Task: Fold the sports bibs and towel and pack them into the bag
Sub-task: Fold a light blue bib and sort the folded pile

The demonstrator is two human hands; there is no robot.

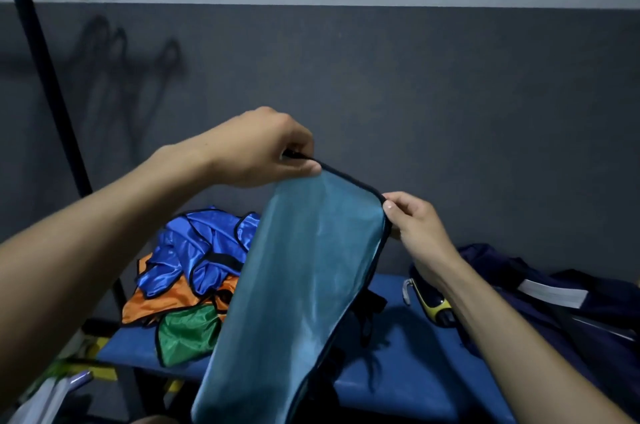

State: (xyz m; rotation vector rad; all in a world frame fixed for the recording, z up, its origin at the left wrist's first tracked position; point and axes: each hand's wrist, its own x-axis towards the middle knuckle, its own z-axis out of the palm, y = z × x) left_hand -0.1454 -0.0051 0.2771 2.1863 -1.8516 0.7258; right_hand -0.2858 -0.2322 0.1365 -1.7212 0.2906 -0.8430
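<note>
A light blue towel (298, 285) with dark piping hangs in the air in front of me, above the blue bench (398, 371). My left hand (259, 150) pinches its top left corner and my right hand (412, 219) pinches its top right corner. A heap of unfolded sports bibs lies on the bench's left end: shiny blue bibs (197, 247) on top, an orange bib (149, 306) beneath, a green bib (187, 333) in front. The dark navy bag (540, 288) lies slumped at the bench's right end.
A yellow and black object (436, 309) with a grey hook lies by the bag. A black pole (45, 70) slants up at the left. The grey wall stands close behind the bench. Pale items (52, 396) lie on the floor at the lower left.
</note>
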